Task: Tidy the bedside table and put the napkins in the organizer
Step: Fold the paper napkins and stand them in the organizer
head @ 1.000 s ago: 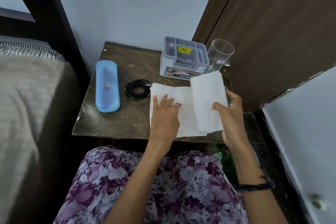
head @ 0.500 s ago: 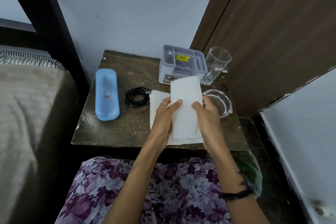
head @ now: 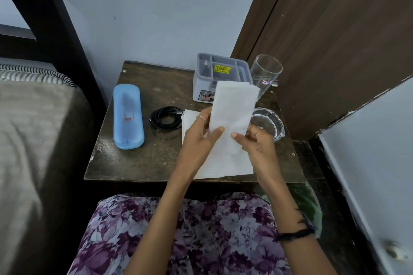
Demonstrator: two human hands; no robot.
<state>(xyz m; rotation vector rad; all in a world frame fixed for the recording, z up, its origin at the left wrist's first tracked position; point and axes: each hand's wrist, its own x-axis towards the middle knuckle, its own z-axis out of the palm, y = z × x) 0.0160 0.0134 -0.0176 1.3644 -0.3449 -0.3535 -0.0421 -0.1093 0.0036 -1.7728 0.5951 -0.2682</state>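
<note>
Change: the folded napkin (head: 232, 118), half a second ago low over the table between the hands, now stands lifted and upright, its top edge overlapping the near wall of the organizer in this view. A second ago it was being turned over by the right hand alone.
Left hand (head: 201, 138): pinches the napkin's left edge, thumb in front, fingers behind; ring on one finger.
Right hand (head: 257, 140): pinches the napkin's right lower edge, fingers curled round it.
Meaning for task: folding looks finished; judged next step is carrying the napkin into the organizer (head: 221, 78), far right of the bedside table (head: 134, 163). No napkin in it yet, as far as visible.
Napkins, count: two; one held, one flat napkin (head: 223, 167) lying under the hands at the table's near edge.
Organizer, count: one, grey, yellow price sticker.
Drinking glass (head: 266, 73): one, just right of the organizer.
Glass ashtray (head: 268, 123): one, near right.
Coiled black cable (head: 166, 117): one, centre.
Blue case (head: 127, 116): one, left.
</note>
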